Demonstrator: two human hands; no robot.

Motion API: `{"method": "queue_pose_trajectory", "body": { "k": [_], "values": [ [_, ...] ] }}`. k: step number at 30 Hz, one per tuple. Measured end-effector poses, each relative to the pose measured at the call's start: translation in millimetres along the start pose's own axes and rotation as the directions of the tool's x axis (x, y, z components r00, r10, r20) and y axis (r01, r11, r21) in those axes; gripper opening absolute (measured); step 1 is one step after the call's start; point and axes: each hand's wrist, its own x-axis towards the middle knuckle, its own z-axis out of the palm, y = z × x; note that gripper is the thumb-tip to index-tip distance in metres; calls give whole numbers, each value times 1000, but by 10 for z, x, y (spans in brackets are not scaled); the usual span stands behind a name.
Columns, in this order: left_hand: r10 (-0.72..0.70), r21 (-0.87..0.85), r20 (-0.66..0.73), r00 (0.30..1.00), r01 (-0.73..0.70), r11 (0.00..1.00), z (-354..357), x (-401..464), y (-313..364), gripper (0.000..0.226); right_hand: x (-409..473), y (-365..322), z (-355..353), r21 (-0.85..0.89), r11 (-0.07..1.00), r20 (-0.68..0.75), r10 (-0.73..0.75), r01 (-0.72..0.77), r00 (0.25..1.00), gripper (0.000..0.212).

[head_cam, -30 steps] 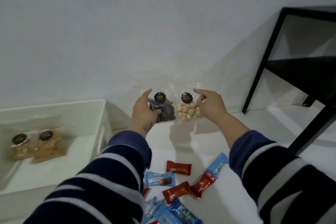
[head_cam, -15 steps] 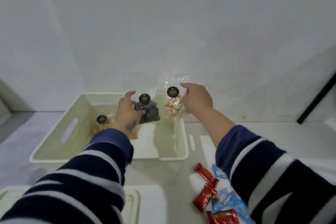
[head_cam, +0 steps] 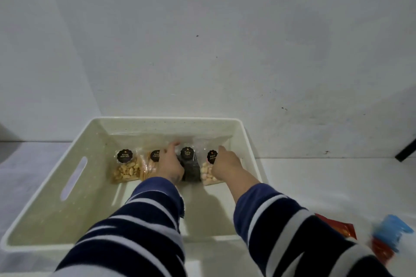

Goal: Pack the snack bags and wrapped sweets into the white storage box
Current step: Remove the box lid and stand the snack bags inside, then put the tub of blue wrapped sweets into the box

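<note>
Both hands are down inside the white storage box (head_cam: 74, 164), which sits on the table against its far edge by the wall. The left hand (head_cam: 170, 164) holds the dark snack bag (head_cam: 191, 167), fingers curled round its left side; the right hand (head_cam: 225, 162) pinches the bag of pale round biscuits (head_cam: 207, 172) near its top. Both bags are at the far wall of the box, apparently being stood upright there so their black round labels face up and the row stays tidy.

To their left, two more bags already lean on that same wall: the peanut bag (head_cam: 126, 167) and, just beside it, an orange-tinted bag (head_cam: 148, 165) partly hidden behind the left hand. Lining them side by side along one wall likely keeps the near part of the box floor free for the rest.

The wrapped sweets are not yet packed: a red sweet (head_cam: 337, 228) and a blurred blue wrapper (head_cam: 392, 231) lie on the table past the box's near right corner, beside the right sleeve. I judge the bag step nearly done, with the sweets next
</note>
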Motion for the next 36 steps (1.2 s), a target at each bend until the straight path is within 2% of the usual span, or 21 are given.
{"method": "queue_pose_trajectory", "body": {
  "k": [2,7,10,13,16,18,25,31,36],
  "values": [
    [10,25,5,1000,-10,1000,-7,9,-8,84,9,-4,8,-1,1000,24,14,-14,1000,63],
    [4,213,-31,999,2,977,-177,-71,189,73,-183,-64,-288,61,997,7,-46,45,999,38],
    [-1,273,-43,999,12,962,-290,-183,414,66,-441,-32,-568,127,978,-24,-167,168,986,47],
    [71,327,3,997,-68,943,-310,-400,741,58,-741,119,-895,206,931,-91,-287,300,954,49],
    [190,375,72,979,-204,904,-162,-718,1152,45,-1049,459,-1224,238,905,-190,-312,352,931,39],
    [239,372,121,964,-267,889,14,-974,1416,40,-1252,801,-1411,225,915,-216,-288,335,933,37],
    [353,376,269,896,-435,818,988,-2031,2196,36,-2016,2507,-1839,62,990,-137,-120,129,983,36],
    [338,278,333,880,-434,857,2106,-3014,2439,33,-2643,4036,-1998,-33,999,-66,-25,23,998,41],
    [268,241,430,862,-395,886,2998,-3637,2423,34,-3040,5199,-2061,63,994,-64,94,-90,994,36]
  ]
}}
